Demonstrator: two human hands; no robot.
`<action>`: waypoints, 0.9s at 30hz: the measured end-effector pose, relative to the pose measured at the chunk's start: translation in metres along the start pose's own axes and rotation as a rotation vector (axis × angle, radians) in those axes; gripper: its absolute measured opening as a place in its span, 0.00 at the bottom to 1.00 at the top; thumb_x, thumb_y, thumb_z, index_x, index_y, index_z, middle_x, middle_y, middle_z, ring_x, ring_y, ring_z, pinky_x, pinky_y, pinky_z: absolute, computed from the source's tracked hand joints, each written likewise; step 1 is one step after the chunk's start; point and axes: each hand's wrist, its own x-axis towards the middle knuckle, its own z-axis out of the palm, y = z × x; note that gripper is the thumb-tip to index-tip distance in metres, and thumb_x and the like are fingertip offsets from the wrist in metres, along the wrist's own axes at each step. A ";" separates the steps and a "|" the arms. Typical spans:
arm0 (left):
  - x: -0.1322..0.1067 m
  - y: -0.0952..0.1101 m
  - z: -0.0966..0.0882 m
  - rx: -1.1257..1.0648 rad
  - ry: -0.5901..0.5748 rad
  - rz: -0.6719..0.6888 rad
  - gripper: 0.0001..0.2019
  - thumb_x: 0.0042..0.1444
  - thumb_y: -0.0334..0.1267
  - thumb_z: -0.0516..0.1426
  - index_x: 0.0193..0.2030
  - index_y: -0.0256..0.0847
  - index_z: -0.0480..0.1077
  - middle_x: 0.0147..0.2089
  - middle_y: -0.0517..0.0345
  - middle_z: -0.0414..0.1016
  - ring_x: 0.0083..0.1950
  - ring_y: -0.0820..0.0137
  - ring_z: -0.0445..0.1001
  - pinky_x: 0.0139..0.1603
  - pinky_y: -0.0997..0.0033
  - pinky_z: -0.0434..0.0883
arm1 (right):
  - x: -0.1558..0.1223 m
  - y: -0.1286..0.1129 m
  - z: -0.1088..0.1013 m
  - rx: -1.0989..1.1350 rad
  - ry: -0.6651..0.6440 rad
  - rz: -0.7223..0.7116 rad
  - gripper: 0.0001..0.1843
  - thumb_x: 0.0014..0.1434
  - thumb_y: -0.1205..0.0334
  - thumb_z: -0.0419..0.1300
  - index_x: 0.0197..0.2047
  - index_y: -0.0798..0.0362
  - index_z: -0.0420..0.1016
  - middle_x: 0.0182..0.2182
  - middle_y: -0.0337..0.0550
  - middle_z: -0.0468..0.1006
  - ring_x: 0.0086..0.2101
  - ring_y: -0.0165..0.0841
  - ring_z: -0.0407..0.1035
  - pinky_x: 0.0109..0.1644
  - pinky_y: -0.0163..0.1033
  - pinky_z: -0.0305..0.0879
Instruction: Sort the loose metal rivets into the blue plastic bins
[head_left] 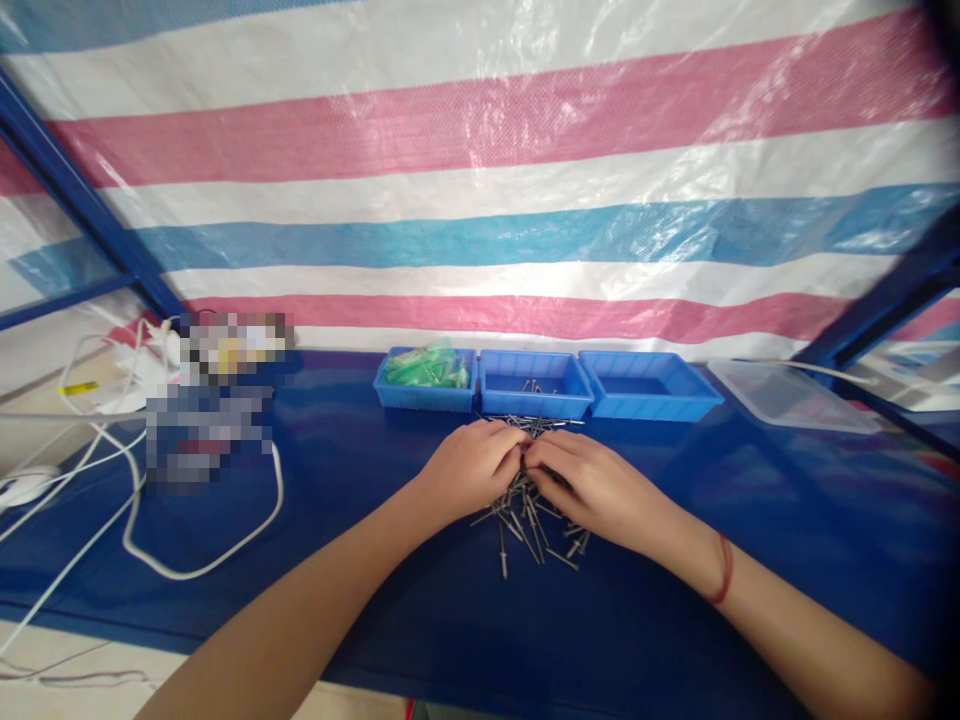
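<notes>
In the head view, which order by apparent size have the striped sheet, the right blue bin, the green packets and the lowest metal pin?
Largest first:
1. striped sheet
2. right blue bin
3. green packets
4. lowest metal pin, though nearer the camera

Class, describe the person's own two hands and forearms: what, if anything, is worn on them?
The left hand is ungloved, its forearm bare, with nothing worn at the wrist. The right hand is ungloved too; a thin reddish band circles that wrist. No sleeves show.

Thin silvery rivets (528, 512) lie jumbled on the blue tabletop (450, 620).
</notes>
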 end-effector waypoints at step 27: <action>0.004 0.008 0.000 -0.266 0.053 -0.060 0.13 0.63 0.40 0.52 0.29 0.38 0.67 0.29 0.60 0.69 0.33 0.72 0.68 0.34 0.75 0.62 | 0.001 -0.002 0.004 0.480 0.384 0.242 0.07 0.61 0.58 0.58 0.36 0.50 0.74 0.29 0.39 0.72 0.28 0.30 0.64 0.31 0.37 0.60</action>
